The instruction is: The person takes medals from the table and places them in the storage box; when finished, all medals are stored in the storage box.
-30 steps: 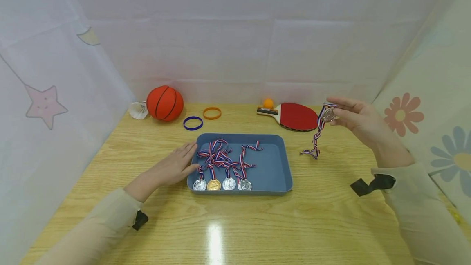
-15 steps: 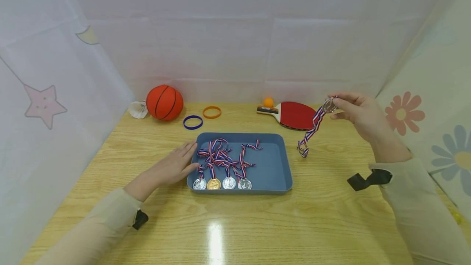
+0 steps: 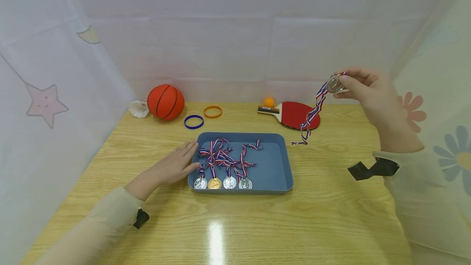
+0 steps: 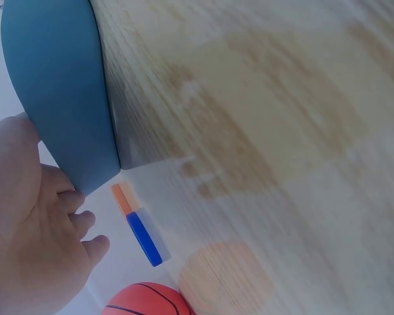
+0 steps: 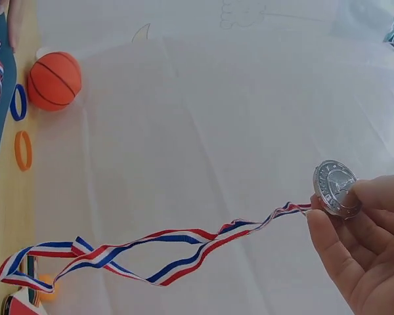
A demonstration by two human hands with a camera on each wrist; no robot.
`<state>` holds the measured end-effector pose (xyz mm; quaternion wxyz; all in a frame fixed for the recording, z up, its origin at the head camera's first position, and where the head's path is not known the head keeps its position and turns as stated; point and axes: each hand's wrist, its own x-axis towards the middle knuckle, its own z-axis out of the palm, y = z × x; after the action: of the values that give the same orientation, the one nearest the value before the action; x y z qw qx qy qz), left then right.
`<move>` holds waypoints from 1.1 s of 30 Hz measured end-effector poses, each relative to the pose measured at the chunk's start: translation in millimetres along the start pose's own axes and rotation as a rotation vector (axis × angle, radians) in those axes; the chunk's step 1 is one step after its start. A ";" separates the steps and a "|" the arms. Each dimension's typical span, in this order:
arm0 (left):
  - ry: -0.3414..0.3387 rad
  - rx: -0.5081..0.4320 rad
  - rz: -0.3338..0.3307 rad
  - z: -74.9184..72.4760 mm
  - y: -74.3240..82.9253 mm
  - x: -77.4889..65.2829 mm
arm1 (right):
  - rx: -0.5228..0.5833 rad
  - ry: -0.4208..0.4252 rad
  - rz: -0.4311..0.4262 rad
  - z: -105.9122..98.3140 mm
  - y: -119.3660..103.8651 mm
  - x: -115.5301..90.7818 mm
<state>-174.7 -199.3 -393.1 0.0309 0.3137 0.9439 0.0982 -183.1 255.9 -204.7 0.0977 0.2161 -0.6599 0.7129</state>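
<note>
My right hand (image 3: pixel 371 89) pinches a silver medal (image 3: pixel 335 84) between thumb and fingers, raised over the right side of the table. Its red, white and blue ribbon (image 5: pixel 177 237) dangles down, overlapping the paddle in the head view. My left hand (image 3: pixel 176 163) rests with extended fingers against the left wall of a blue-grey tray (image 3: pixel 272 171). Along the tray's near side lie a gold medal (image 3: pixel 214 183) and several silver ones, such as the silver medal (image 3: pixel 245 183) at the right end of the row. Their striped ribbons (image 3: pixel 222 156) are tangled behind them.
Behind the tray are a blue wristband (image 3: pixel 194 122), an orange wristband (image 3: pixel 213 112) and a small basketball (image 3: pixel 166 102) beside a shuttlecock (image 3: pixel 138 109). A red table tennis paddle (image 3: pixel 294 114) lies at the back right, with an orange ball (image 3: pixel 269 102) near its handle.
My right hand has lifted the silver medal higher, and its ribbon has swung left, now hanging more stretched out. My left hand has stayed against the tray.
</note>
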 end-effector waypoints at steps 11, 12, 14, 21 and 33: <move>-0.005 0.005 -0.002 -0.1 0.4 -0.4 | 0.027 -0.095 -0.014 36.2 -19.8 0.7; -0.008 0.004 -0.004 -0.1 0.6 -0.1 | 0.014 -0.110 -0.008 39.0 -19.1 0.5; -0.011 0.006 -0.006 0.1 0.6 0.4 | -0.020 -0.136 0.016 43.9 -16.2 -0.6; -0.013 -0.004 -0.012 -0.8 2.8 0.9 | -0.105 -0.250 0.120 57.9 11.0 -2.1; -0.007 -0.002 -0.004 -2.0 4.4 0.9 | -0.253 -0.331 0.336 71.7 68.5 3.2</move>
<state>-173.1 -195.6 -390.2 0.0348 0.3121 0.9444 0.0978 -202.2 177.4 -262.3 -0.1050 0.2034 -0.7774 0.5858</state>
